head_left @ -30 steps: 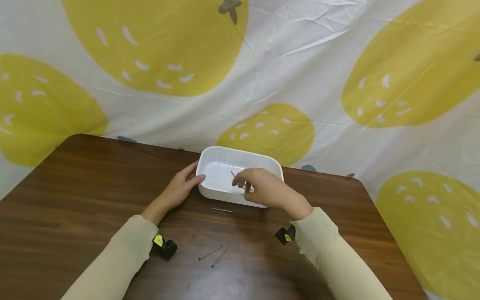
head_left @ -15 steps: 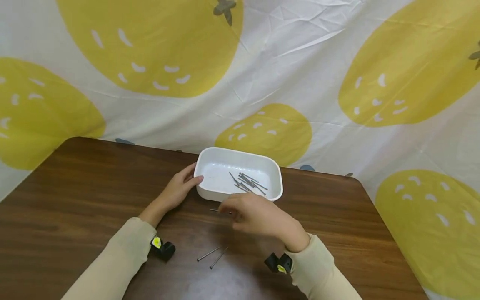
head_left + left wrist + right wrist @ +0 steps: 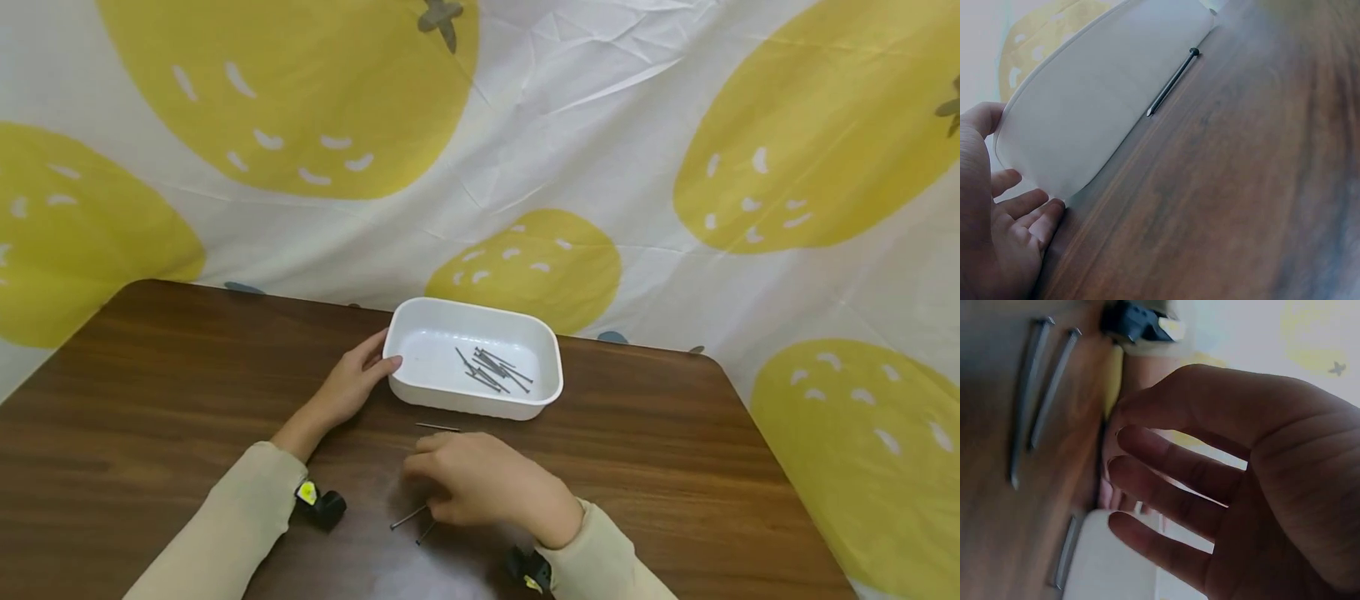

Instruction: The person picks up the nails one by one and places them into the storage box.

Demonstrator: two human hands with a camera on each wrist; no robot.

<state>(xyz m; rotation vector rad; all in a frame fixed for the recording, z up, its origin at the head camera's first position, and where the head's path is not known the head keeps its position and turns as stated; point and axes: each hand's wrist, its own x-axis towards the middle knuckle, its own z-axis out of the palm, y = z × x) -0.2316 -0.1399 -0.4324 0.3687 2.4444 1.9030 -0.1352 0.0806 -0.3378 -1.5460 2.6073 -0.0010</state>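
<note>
A white rectangular plastic box (image 3: 465,402) stands on the table, with several grey nails (image 3: 491,372) lying inside. My left hand (image 3: 352,383) grips its left end, the thumb over the rim and the other fingers against the outer wall. My right hand (image 3: 487,483) hovers over two loose nails (image 3: 1029,406), partly covering them in the head view. In the right wrist view its fingers (image 3: 1166,540) are loosely bent and hold nothing; the nails lie apart from them. Another single nail (image 3: 1174,81) rests on the wood along the near side of the box.
The dark wooden table (image 3: 187,375) ends at a back edge just behind the box. A hanging white cloth with yellow fruit shapes (image 3: 525,267) covers the wall behind it. Small black cameras (image 3: 321,505) sit at both wrists.
My right hand has left the inside of the box and moved down toward the table's front, above the two loose nails. The left hand keeps its hold on the box.
</note>
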